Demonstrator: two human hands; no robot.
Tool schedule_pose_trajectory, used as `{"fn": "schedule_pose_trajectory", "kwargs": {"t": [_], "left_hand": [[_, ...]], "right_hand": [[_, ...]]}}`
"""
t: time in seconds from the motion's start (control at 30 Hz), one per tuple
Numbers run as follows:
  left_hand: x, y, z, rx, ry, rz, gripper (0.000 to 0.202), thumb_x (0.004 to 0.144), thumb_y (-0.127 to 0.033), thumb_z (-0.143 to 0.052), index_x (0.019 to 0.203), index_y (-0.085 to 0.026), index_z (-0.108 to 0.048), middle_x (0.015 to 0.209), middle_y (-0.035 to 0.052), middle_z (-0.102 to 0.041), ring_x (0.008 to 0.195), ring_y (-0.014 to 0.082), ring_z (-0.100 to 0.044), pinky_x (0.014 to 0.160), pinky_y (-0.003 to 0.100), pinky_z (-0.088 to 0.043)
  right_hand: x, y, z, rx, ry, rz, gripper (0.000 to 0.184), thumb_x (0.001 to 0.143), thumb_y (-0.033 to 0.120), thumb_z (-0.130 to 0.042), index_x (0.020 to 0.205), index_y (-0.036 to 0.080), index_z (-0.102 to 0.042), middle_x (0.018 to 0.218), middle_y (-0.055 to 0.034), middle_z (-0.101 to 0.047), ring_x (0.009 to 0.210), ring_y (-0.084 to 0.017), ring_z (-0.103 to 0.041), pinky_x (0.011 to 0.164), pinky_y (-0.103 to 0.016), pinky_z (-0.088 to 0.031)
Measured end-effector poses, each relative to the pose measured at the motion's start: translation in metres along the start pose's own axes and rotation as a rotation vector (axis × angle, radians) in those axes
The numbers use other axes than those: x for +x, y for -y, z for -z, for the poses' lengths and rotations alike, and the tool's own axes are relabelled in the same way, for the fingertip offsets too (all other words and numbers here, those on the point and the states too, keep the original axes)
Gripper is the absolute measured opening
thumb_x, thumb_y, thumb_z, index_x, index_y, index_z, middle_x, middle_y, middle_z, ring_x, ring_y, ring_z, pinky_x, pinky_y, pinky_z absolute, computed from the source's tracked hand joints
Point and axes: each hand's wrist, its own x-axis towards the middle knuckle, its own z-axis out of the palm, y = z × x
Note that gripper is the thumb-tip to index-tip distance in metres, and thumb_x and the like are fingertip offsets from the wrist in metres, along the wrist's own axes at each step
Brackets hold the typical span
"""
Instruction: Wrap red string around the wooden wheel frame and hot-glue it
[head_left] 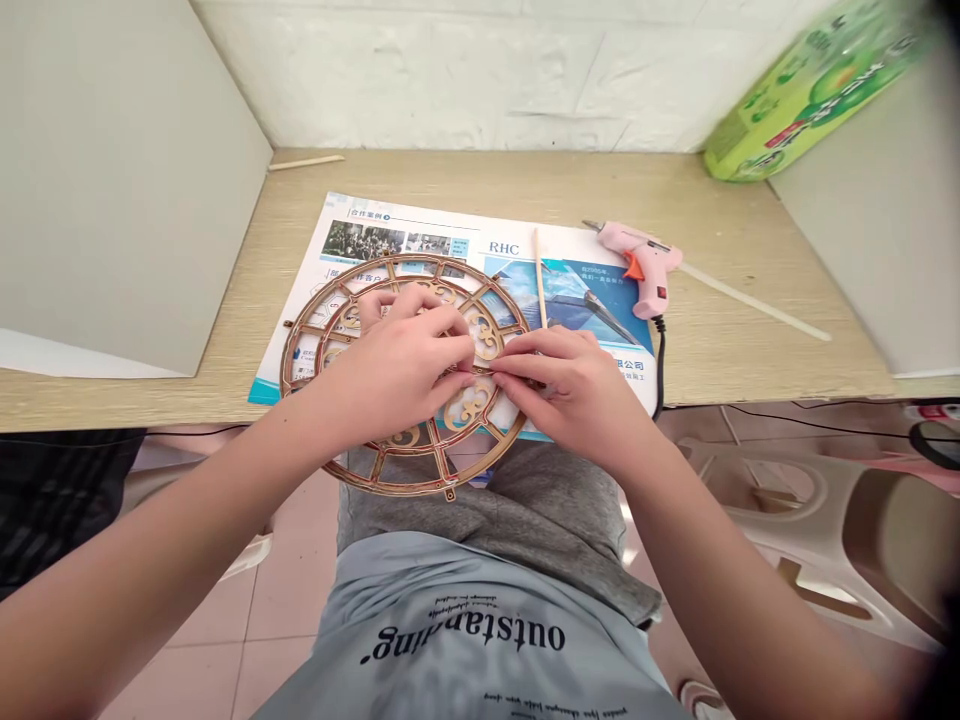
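The left hand and right hand grip with curled fingers a round brown wooden lattice wheel, held over a blue-and-white printed leaflet. They seem mid-step at its inner ring (steady pressure looks called for).

The ring frame is thin wood, the brochure glossy paper, the glue gun smooth plastic.

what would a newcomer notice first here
The round lattice wheel stands out first, lying on a printed sheet in the middle of the desk, with the left hand and right hand both on it. Next come the pink glue gun to its right and the green box at top right.
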Motion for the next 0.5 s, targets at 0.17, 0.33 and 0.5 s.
{"fn": "schedule_pose_trajectory", "kwargs": {"t": [0.17,0.33,0.5], "left_hand": [[-0.0017,0.001,-0.0012,-0.003,-0.02,-0.006,0.018,0.106,-0.039,-0.068,0.097,-0.024,-0.072,0.123,0.0014,-0.079,0.129,0.036,-0.058,0.101,0.06,-0.033],[0.0012,0.0001,-0.0031,0.021,-0.041,0.023,0.019,0.108,-0.031,-0.062,0.096,-0.025,-0.074,0.121,0.0012,-0.08,0.128,0.0349,-0.059,0.105,0.062,-0.034],[0.0001,0.0022,0.0008,0.004,-0.019,0.033,0.022,0.109,-0.031,-0.058,0.098,-0.025,-0.076,0.117,0.0035,-0.081,0.123,0.0335,-0.06,0.103,0.061,-0.034]], "right_hand": [[0.0018,0.0019,-0.0031,-0.005,0.02,-0.012,0.012,0.107,0.018,-0.068,0.104,0.016,-0.08,0.11,-0.0063,-0.079,0.099,-0.025,-0.071,0.085,-0.043,-0.046],[0.004,0.003,-0.007,-0.018,0.017,-0.029,0.011,0.108,0.018,-0.066,0.104,0.016,-0.076,0.108,-0.0083,-0.077,0.099,-0.025,-0.072,0.083,-0.041,-0.045],[0.0039,0.0045,-0.0057,-0.007,0.025,-0.009,0.015,0.108,0.016,-0.063,0.104,0.018,-0.077,0.107,-0.008,-0.077,0.096,-0.024,-0.069,0.082,-0.041,-0.044]]}}
